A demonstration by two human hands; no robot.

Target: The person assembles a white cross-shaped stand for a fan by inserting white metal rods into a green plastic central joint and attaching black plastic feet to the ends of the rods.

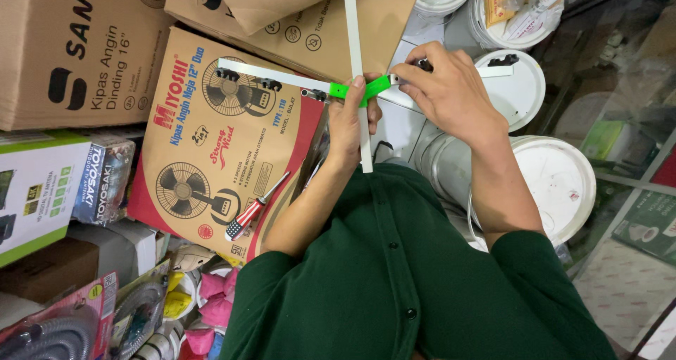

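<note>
Screwdriver (255, 208) lies loose on the fan box (211, 149), left of the green clip (359, 89). White crossbar (271, 75) runs into the clip from its left; white strip (358, 50) crosses the clip upright. Left hand (348, 117) clenched on strip and clip at the crossing. Right hand (443, 85), just right of the clip, pinches a small dark part at the bar's end. White bucket lids (556, 180) sit further right. Best to keep the crossing pinned, pieces square, while the right hand works.
</note>
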